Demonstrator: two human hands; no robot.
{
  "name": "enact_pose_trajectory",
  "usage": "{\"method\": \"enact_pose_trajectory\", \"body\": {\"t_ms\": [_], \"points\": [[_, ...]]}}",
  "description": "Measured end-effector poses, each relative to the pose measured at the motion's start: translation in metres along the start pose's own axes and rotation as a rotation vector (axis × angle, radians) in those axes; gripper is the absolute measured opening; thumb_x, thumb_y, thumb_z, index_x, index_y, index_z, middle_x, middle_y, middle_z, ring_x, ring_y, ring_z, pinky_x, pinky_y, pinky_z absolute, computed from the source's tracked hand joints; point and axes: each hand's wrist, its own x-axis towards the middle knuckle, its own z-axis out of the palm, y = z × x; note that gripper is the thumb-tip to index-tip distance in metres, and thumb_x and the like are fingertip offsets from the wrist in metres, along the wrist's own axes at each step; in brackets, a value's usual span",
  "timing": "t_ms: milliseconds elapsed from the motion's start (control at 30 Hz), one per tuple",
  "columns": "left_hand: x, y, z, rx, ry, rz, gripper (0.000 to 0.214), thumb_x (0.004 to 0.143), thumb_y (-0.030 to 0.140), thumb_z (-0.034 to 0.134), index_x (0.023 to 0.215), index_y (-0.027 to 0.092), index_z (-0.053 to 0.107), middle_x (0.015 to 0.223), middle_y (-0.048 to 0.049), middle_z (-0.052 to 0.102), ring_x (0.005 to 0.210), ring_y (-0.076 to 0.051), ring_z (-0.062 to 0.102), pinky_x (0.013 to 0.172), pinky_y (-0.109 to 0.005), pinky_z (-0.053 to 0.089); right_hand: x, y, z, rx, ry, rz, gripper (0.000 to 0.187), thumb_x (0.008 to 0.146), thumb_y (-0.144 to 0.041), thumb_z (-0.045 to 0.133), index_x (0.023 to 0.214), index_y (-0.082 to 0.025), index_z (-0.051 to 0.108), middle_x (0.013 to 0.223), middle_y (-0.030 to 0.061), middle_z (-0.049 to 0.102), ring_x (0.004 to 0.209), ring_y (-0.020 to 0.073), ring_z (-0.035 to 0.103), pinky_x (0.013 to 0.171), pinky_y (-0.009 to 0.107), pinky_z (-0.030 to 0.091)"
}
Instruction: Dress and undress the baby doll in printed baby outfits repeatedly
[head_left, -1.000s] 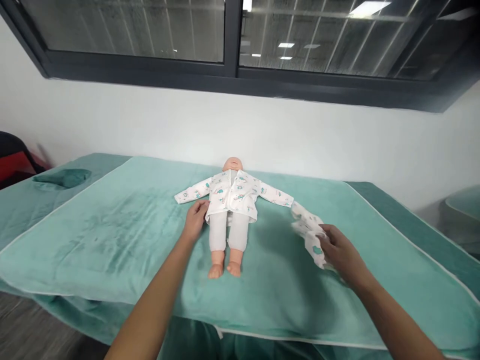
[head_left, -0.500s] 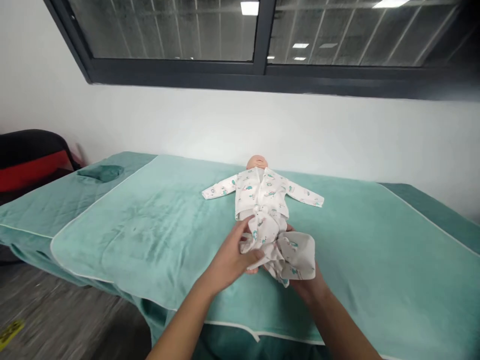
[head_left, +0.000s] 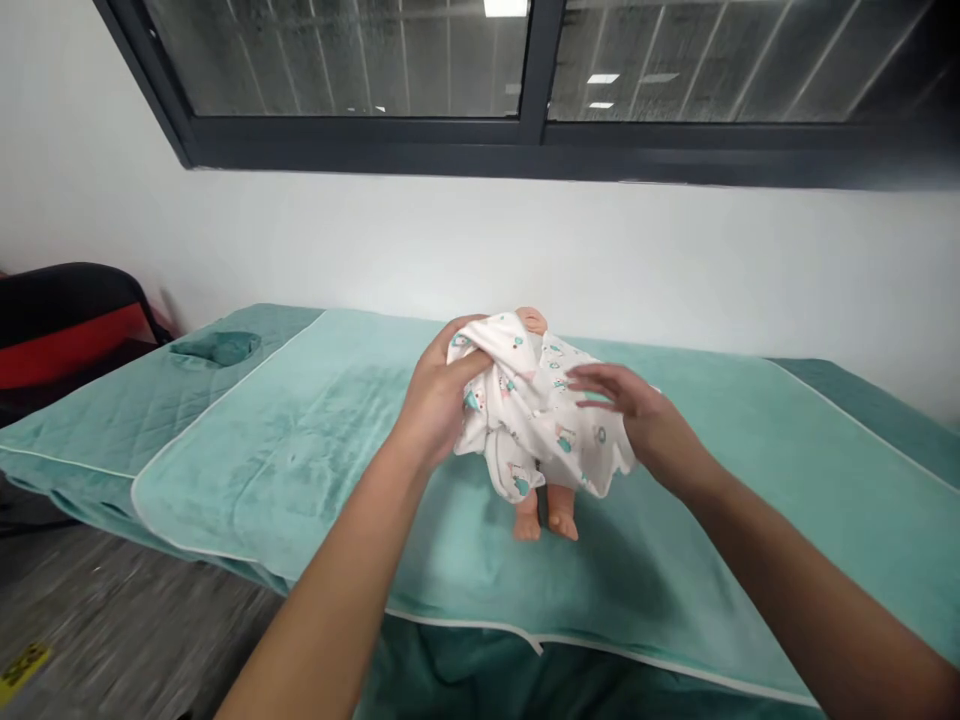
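A baby doll (head_left: pixel 546 517) lies on its back on a teal towel (head_left: pixel 315 450), head toward the wall; only the top of its head and its bare feet show. A white printed baby garment (head_left: pixel 534 415) is bunched up above its body. My left hand (head_left: pixel 433 395) is closed on the garment's upper left edge and holds it up. My right hand (head_left: pixel 634 415) is at the garment's right side with fingers stretched out, touching the cloth.
The towel covers a teal padded bed (head_left: pixel 97 420) against a white wall under a dark-framed window. A small folded teal cloth (head_left: pixel 217 347) lies at the bed's far left. A black and red chair (head_left: pixel 67 325) stands at the left. Grey floor lies below.
The printed garment went from my right hand at the right, to both hands over the doll's legs, and is now lifted bunched above the doll's body.
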Motion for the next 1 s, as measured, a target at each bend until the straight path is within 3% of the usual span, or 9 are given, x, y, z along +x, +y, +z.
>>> {"method": "enact_pose_trajectory", "body": {"t_ms": [100,200,300,400,600,700,800,933,1000], "points": [[0.006,0.013,0.011,0.050,-0.113,0.001,0.034,0.068,0.022,0.071,0.102,0.020,0.065,0.091,-0.0012,0.069,0.085,-0.019,0.066,0.075,-0.028,0.049,0.024,-0.032,0.004,0.119,-0.083,-0.129,0.057,0.076,-0.017,0.065,0.129,-0.035,0.057,0.148,0.0011,0.049,0.140,0.0269,0.041,0.110,0.048,0.041],[0.001,0.024,0.021,0.150,-0.217,0.003,0.037,0.070,0.020,0.068,0.107,0.022,0.066,0.091,-0.0003,0.069,0.082,-0.019,0.065,0.073,-0.029,0.049,0.040,-0.063,0.016,0.071,-0.146,-0.190,0.058,0.076,-0.021,0.070,0.131,-0.035,0.057,0.148,0.0005,0.049,0.136,0.0260,0.046,0.106,0.043,0.044],[-0.012,0.036,0.028,0.329,-0.220,0.053,0.034,0.073,0.019,0.065,0.107,0.021,0.067,0.093,-0.0008,0.069,0.085,-0.020,0.065,0.076,-0.029,0.050,0.044,-0.082,0.020,-0.079,-0.145,-0.143,0.041,0.075,-0.022,0.072,0.115,-0.027,0.066,0.120,0.0029,0.066,0.108,0.0232,0.062,0.088,0.037,0.050],[-0.027,0.048,0.027,0.449,-0.216,0.061,0.031,0.076,0.021,0.067,0.107,0.021,0.067,0.096,-0.0016,0.070,0.087,-0.020,0.065,0.076,-0.030,0.050,0.039,-0.092,0.014,-0.097,-0.109,-0.063,0.018,0.074,-0.024,0.073,0.090,-0.020,0.067,0.085,0.0002,0.067,0.079,0.0174,0.061,0.069,0.030,0.047],[-0.049,0.039,0.007,0.352,-0.680,-0.317,0.040,0.073,0.030,0.079,0.109,0.015,0.069,0.101,-0.0103,0.072,0.096,-0.028,0.067,0.082,-0.038,0.053,0.018,-0.100,0.015,0.418,0.079,0.037,0.007,0.071,-0.017,0.064,0.069,-0.021,0.058,0.067,-0.0028,0.055,0.064,0.0125,0.053,0.061,0.025,0.044],[-0.048,0.019,0.003,0.150,-0.479,-0.233,0.046,0.071,0.031,0.082,0.112,0.016,0.067,0.104,-0.0094,0.072,0.094,-0.025,0.068,0.082,-0.035,0.053,0.004,-0.085,0.023,0.601,0.014,0.142,0.004,0.070,-0.021,0.064,0.074,-0.021,0.063,0.069,-0.0012,0.059,0.066,0.0157,0.057,0.065,0.028,0.049],[-0.046,0.005,0.007,-0.016,-0.288,-0.169,0.046,0.071,0.034,0.081,0.111,0.016,0.067,0.102,-0.0085,0.073,0.091,-0.024,0.068,0.078,-0.031,0.053,-0.012,-0.059,0.022,0.611,-0.073,0.278,0.021,0.077,-0.036,0.069,0.092,-0.020,0.070,0.081,0.0020,0.069,0.078,0.0209,0.065,0.075,0.033,0.053],[-0.046,0.000,0.015,0.032,-0.232,-0.230,0.039,0.072,0.034,0.080,0.104,0.016,0.069,0.090,-0.0059,0.073,0.079,-0.020,0.067,0.069,-0.027,0.050,-0.029,-0.036,0.017,0.371,-0.409,0.396,0.037,0.079,-0.051,0.074,0.097,-0.018,0.074,0.088,0.0052,0.075,0.077,0.0206,0.068,0.070,0.031,0.053],[-0.047,0.001,0.015,0.076,-0.272,-0.260,0.040,0.072,0.035,0.080,0.105,0.016,0.069,0.089,-0.0054,0.073,0.077,-0.019,0.066,0.069,-0.027,0.050,-0.030,-0.034,0.015,0.298,-0.473,0.399,0.034,0.081,-0.049,0.074,0.097,-0.018,0.075,0.092,0.0062,0.076,0.080,0.0212,0.070,0.071,0.032,0.054]]}}
